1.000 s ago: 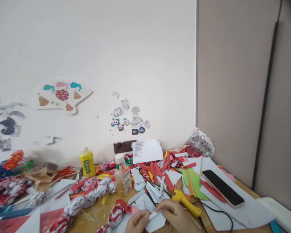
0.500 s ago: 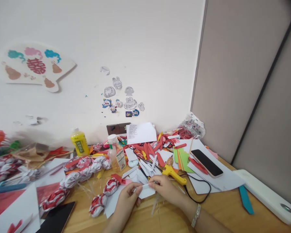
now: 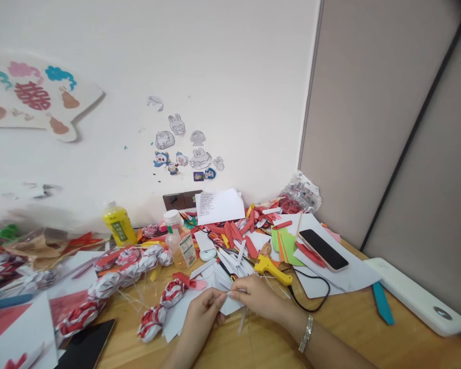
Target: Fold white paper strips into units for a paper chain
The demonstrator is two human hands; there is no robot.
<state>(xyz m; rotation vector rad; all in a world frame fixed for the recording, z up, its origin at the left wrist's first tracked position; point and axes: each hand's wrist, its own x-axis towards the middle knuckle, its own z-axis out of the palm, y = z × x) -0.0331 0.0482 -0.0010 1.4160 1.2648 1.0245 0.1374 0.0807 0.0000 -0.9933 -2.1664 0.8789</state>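
Note:
My left hand (image 3: 205, 310) and my right hand (image 3: 255, 294) meet over the front of the table, thumbs and fingertips pinched together. Between them is a small white paper strip (image 3: 228, 294), mostly covered by the fingers. White paper (image 3: 230, 306) lies just beneath. Left of my left hand sit red-and-white folded paper balls (image 3: 173, 292) on a white sheet. A yellow glue gun (image 3: 271, 267) with a black cord rests beyond my right hand, amid folded white paper strips (image 3: 218, 277).
A black phone (image 3: 323, 249) lies on white paper at the right, near green paper (image 3: 292, 248). A yellow bottle (image 3: 119, 224) and a clear bottle (image 3: 180, 250) stand at the back. Red paper pieces (image 3: 234, 233) are heaped by the wall; a long white device (image 3: 415, 294) edges the right side.
The strip shows less between my fingers than before, and my fingertips are closer together. The whole view has shifted a little, with things now further left and slightly higher.

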